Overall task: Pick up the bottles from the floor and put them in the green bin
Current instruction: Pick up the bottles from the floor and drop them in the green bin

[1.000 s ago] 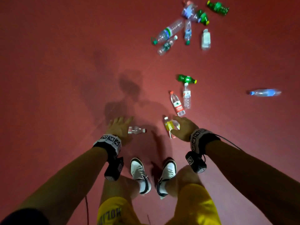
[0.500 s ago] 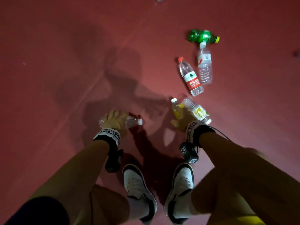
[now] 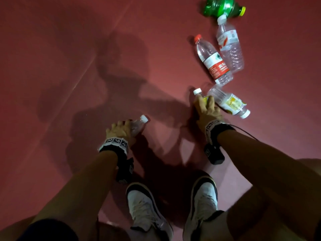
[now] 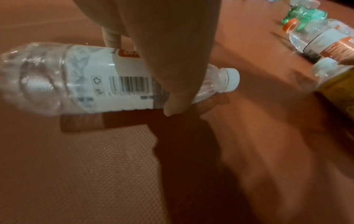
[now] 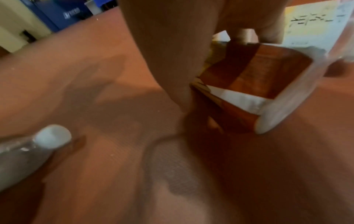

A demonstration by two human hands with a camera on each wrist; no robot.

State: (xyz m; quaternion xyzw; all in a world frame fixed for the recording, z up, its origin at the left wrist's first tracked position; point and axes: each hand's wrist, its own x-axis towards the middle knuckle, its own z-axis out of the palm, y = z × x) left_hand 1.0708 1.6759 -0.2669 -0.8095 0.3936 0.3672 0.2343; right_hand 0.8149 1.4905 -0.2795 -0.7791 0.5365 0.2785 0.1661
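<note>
My left hand [image 3: 119,130] grips a clear bottle [image 3: 139,124] with a white cap and a white barcode label [image 4: 95,78], thumb and fingers curled round its body low over the red floor. My right hand [image 3: 205,108] curls round a yellow-labelled bottle [image 3: 198,93] with a white cap [image 4: 337,84]. A second clear bottle [image 3: 229,104] with a pale yellow label lies right beside those fingers [image 5: 314,25]. The right wrist view is blurred. The green bin is not in view.
Beyond the right hand lie a red-capped bottle [image 3: 213,61], a clear bottle [image 3: 230,47] and a green bottle [image 3: 224,7], close together on the red floor [image 3: 69,66]. My two shoes [image 3: 144,211] stand just behind the hands. Blue furniture [image 5: 63,13] shows far off.
Both hands went from reaching over the floor to closing on a bottle each. The view has dropped lower and closer, so the far cluster of bottles is out of frame.
</note>
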